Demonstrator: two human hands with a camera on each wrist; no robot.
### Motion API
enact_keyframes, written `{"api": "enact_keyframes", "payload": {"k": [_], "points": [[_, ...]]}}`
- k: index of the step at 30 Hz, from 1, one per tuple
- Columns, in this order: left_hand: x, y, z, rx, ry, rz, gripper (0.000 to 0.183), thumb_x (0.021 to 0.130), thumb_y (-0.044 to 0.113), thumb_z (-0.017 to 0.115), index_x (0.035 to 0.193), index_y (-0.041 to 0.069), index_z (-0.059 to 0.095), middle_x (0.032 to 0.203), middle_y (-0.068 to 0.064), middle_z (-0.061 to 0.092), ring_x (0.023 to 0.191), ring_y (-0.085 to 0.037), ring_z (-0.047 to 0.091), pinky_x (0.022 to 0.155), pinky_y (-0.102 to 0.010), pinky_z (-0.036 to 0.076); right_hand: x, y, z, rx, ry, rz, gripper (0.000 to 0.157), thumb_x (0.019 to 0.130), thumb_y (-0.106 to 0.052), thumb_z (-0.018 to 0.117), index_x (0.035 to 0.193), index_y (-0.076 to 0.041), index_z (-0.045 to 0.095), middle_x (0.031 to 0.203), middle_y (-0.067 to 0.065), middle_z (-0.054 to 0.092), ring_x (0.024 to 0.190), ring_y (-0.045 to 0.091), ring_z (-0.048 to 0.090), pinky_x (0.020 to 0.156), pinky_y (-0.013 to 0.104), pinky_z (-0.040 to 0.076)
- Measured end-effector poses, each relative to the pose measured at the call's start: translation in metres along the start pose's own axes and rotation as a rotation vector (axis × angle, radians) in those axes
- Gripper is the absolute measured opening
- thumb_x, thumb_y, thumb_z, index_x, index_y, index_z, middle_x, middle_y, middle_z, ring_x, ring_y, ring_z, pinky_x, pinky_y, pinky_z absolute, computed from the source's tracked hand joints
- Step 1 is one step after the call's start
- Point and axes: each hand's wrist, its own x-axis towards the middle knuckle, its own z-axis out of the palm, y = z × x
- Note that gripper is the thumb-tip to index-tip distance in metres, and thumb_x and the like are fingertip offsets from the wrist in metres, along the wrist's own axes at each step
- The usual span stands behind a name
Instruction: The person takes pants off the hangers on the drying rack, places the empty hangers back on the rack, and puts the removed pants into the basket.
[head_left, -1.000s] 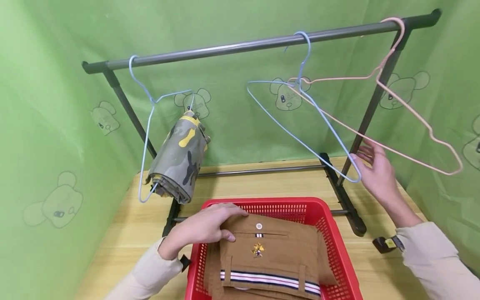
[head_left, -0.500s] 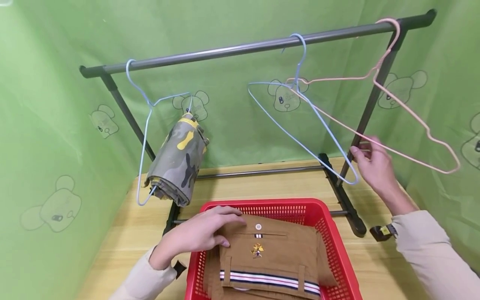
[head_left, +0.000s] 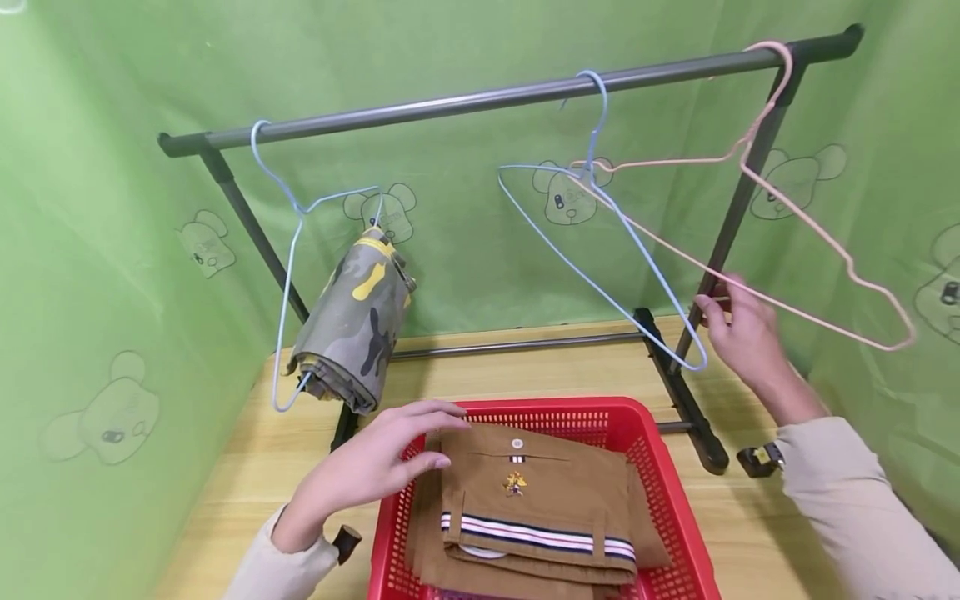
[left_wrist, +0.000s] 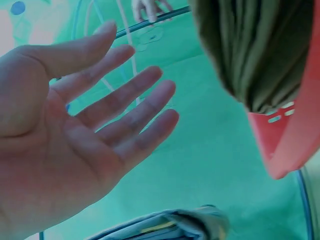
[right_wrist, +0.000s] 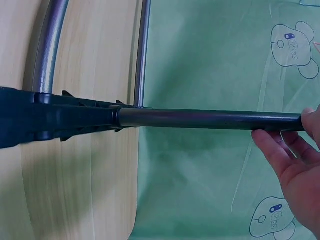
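Observation:
My left hand [head_left: 375, 462] hovers over the left rim of the red basket [head_left: 540, 406], thumb and fingers spread. Its bare palm and loosely extended fingers show in the left wrist view. Just right of it, folded brown trousers [head_left: 543, 487] lie in the basket, with a striped waistband, a white button and a small embroidered figure. My right hand [head_left: 750, 342] holds the right upright post [right_wrist: 200, 119] of the clothes rack, thumb on one side and fingers on the other. The pink hanger's lower bar crosses in front of that hand in the head view.
Along the rack's top bar [head_left: 465, 102] hang a blue hanger [head_left: 597, 133] and a pink hanger [head_left: 813, 221]. Farther left, another blue hanger [head_left: 281, 333] carries a rolled camouflage garment [head_left: 341, 325]. Green curtains [head_left: 112, 250] with bear drawings surround the wooden surface [head_left: 247, 467].
My left hand has drawn off the trousers, moving left. The upper fold of the trousers has shifted slightly. My right hand stays at the post, its thumb closer in.

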Motion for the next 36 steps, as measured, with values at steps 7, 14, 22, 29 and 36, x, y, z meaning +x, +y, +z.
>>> {"api": "enact_keyframes", "payload": {"k": [7, 14, 22, 29, 36], "points": [[-0.008, 0.016, -0.022, 0.031, 0.34, 0.069, 0.037, 0.094, 0.007, 0.073, 0.13, 0.01, 0.067, 0.135, -0.003, 0.064, 0.12, -0.02, 0.063, 0.1, -0.031, 0.051, -0.001, 0.002, 0.003, 0.031, 0.02, 0.012, 0.024, 0.106, -0.01, 0.053, 0.126, 0.005, 0.053, 0.113, 0.026, 0.062, 0.096, 0.012, 0.062, 0.072, 0.004, 0.049], [-0.017, 0.03, -0.052, 0.054, 0.718, 0.088, 0.038, 0.083, -0.013, 0.073, 0.119, -0.001, 0.071, 0.119, -0.011, 0.072, 0.109, -0.023, 0.067, 0.101, -0.027, 0.049, -0.003, 0.006, 0.002, 0.068, 0.017, 0.038, 0.025, 0.107, -0.012, 0.053, 0.127, 0.003, 0.053, 0.115, 0.025, 0.061, 0.093, -0.009, 0.053, 0.075, 0.012, 0.053], [-0.025, 0.034, -0.074, 0.107, 0.976, -0.032, 0.037, 0.086, -0.012, 0.069, 0.123, -0.007, 0.068, 0.127, -0.021, 0.065, 0.123, -0.023, 0.058, 0.106, -0.029, 0.043, -0.003, 0.006, 0.003, 0.065, 0.04, 0.02, 0.024, 0.106, -0.012, 0.055, 0.123, 0.005, 0.053, 0.112, 0.025, 0.062, 0.091, -0.009, 0.054, 0.074, 0.011, 0.053], [-0.032, 0.01, -0.076, 0.021, 1.107, -0.217, 0.043, 0.094, -0.013, 0.059, 0.136, -0.003, 0.061, 0.138, -0.015, 0.056, 0.125, -0.019, 0.052, 0.099, -0.023, 0.045, -0.003, 0.006, 0.004, 0.028, 0.046, 0.015, 0.025, 0.106, -0.015, 0.056, 0.123, 0.003, 0.055, 0.111, 0.023, 0.063, 0.09, -0.012, 0.051, 0.071, 0.001, 0.046], [-0.036, -0.011, -0.082, -0.341, 1.053, -0.379, 0.045, 0.104, -0.002, 0.051, 0.148, 0.008, 0.051, 0.115, -0.009, 0.064, 0.09, -0.017, 0.063, 0.075, -0.019, 0.056, -0.001, 0.006, 0.003, 0.032, 0.043, 0.024, 0.025, 0.106, -0.013, 0.056, 0.125, 0.003, 0.055, 0.11, 0.022, 0.062, 0.089, -0.009, 0.052, 0.069, 0.002, 0.047]]}}
